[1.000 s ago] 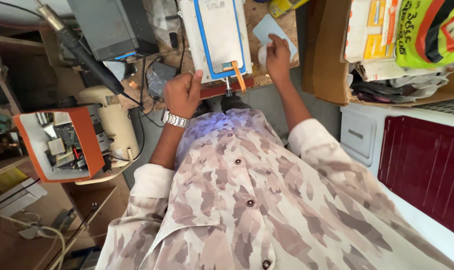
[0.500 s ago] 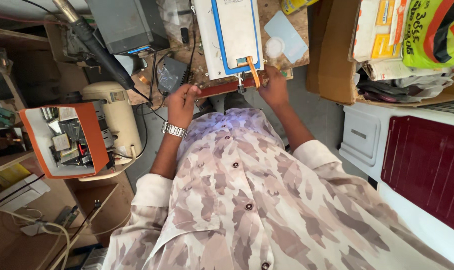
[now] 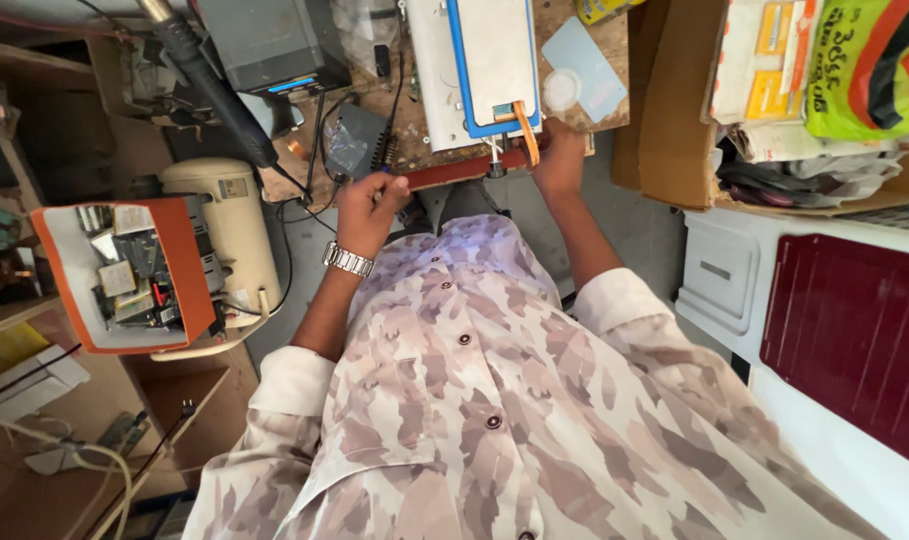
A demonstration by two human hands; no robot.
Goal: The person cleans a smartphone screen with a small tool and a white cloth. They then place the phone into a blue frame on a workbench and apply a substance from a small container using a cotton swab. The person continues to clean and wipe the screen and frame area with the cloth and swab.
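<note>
Both arms reach forward: left hand (image 3: 370,205) fingers curled at the bench edge (image 3: 455,172), right hand (image 3: 560,160) fingers hidden.

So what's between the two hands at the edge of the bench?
In the head view, a red bar runs along the bench edge from the left hand to the right hand, with an orange strip just above it.
</note>
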